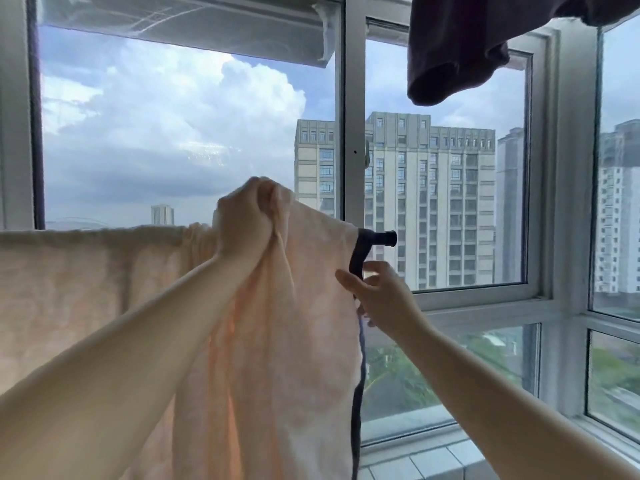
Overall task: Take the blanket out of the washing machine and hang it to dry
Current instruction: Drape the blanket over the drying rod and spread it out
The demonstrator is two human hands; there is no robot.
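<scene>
**Blanket on rail, both hands engaged**

Blanket (284, 306): soft, pale peach, faintly mottled cloth with a dark edge band, draped in folds over a horizontal rail (386, 237) with a black round end cap. Left hand (247, 220) fingers clenched around a bunched top fold. Right hand (381, 294) fingers pinch the dark edge. Dark garment (457, 50) hangs overhead.

Peach blanket (294, 306) draped over rod (384, 237), left hand (246, 220) gripping fold, right hand (377, 292) pinching dark edge
</scene>
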